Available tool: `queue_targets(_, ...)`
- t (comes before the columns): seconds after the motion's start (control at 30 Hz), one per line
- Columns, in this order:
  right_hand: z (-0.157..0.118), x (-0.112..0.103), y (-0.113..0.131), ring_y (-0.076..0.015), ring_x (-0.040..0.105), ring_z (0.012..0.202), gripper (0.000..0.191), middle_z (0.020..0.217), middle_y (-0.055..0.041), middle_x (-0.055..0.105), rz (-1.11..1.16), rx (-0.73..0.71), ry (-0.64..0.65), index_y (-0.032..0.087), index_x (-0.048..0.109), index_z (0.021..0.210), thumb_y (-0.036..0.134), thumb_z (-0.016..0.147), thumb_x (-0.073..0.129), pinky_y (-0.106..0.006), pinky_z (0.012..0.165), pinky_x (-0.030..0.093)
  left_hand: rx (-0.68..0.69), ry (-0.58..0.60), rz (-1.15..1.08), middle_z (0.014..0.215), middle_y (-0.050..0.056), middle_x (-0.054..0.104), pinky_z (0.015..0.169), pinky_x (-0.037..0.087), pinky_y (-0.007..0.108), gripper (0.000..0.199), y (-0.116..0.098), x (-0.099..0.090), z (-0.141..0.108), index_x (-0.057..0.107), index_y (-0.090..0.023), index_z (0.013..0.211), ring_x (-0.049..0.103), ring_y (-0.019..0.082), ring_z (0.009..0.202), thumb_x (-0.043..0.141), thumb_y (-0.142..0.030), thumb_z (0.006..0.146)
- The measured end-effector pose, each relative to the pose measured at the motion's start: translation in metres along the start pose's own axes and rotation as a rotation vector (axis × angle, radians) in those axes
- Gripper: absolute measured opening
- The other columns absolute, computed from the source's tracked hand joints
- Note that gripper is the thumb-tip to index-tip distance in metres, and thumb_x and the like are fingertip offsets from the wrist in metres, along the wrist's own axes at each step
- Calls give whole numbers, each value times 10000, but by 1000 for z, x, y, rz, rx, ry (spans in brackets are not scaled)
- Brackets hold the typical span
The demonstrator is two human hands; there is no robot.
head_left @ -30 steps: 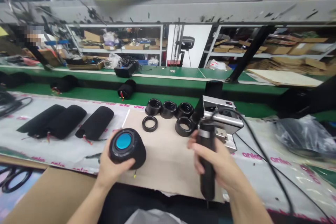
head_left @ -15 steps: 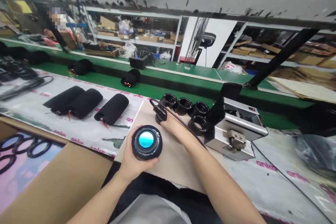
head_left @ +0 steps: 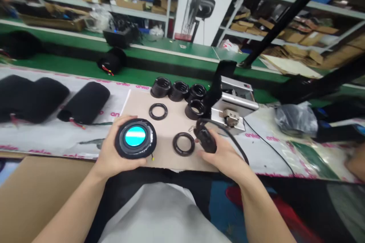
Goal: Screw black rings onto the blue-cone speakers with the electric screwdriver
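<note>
— At left, near the edge of the beige flat cardboard sheet [head_left: 159, 153]?
— In the left hand [head_left: 107, 152], a short black cylinder [head_left: 135, 136] with a turquoise disc face.
— Opposite?
— In the right hand [head_left: 221, 153], a black corded handheld tool [head_left: 206, 139]. Just left of it, on the sheet, a flat black ring [head_left: 175, 144]; farther back and left, a second flat black ring [head_left: 151, 112].
— And behind?
— Three glossy black hollow collars [head_left: 178, 92] in a row, with a fourth collar [head_left: 190, 111] before the rightmost, left of the boxy silver metal machine [head_left: 242, 106].
— Far left?
— On white pink-lettered sheeting [head_left: 57, 140], three black fabric-like rolls [head_left: 88, 102]; before them, a brown cardboard panel [head_left: 51, 193]; behind, a green bench strip [head_left: 148, 71].
</note>
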State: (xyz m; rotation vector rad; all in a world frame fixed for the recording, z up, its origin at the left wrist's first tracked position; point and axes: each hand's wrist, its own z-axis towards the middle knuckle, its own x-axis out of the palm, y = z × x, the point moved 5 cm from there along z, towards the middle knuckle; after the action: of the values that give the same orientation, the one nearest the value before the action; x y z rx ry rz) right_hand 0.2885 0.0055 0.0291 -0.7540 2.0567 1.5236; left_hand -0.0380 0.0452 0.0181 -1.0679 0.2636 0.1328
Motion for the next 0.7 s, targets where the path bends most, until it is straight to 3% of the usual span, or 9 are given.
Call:
queue_targets(0.13, -20, -6, -20, -239, 716, 1002, 479, 1185, -31, 743, 82, 91, -103, 262, 600, 1311, 331, 856, 731, -388, 947, 544, 34, -158, -83, 1435, 114, 632, 1231, 443, 596, 943, -13, 28, -10, 549, -289, 1401, 623, 387, 1370, 1013, -361, 584)
queue_targets(0.27, -21, 11, -19, -262, 714, 1092, 515, 1168, -17, 743, 125, 106, -108, 284, 605, 1302, 385, 836, 799, -407, 985, 550, -11, -261, 66, 1442, 74, 585, 1261, 414, 587, 989, -21, 41, -20, 528, -347, 1456, 600, 373, 1383, 1016, -380, 597)
queue_targets(0.47, -4, 45, -1, -280, 634, 1299, 711, 1364, -52, 631, 70, 51, -148, 269, 554, 1361, 319, 753, 919, -408, 1117, 515, -140, -69, 78, 1575, 98, 512, 1260, 428, 567, 1068, -20, 36, -14, 437, -348, 1595, 523, 393, 1468, 957, -365, 663)
queue_targets(0.6, 1, 62, 9, -335, 653, 1241, 543, 1400, -103, 551, -35, -7, -131, 225, 560, 1273, 261, 817, 853, -484, 1085, 539, -151, 101, 68, 1521, 115, 574, 1193, 510, 569, 1136, -24, 29, -7, 411, -360, 1618, 581, 406, 1416, 970, -331, 629)
queue_targets(0.7, 0, 60, 6, -358, 660, 1223, 372, 1367, -110, 574, -93, -32, -106, 227, 554, 1253, 209, 907, 690, -520, 1063, 542, -108, 182, 61, 1592, 119, 535, 1220, 489, 563, 1168, -30, 27, 0, 399, -383, 1623, 551, 408, 1463, 991, -308, 620)
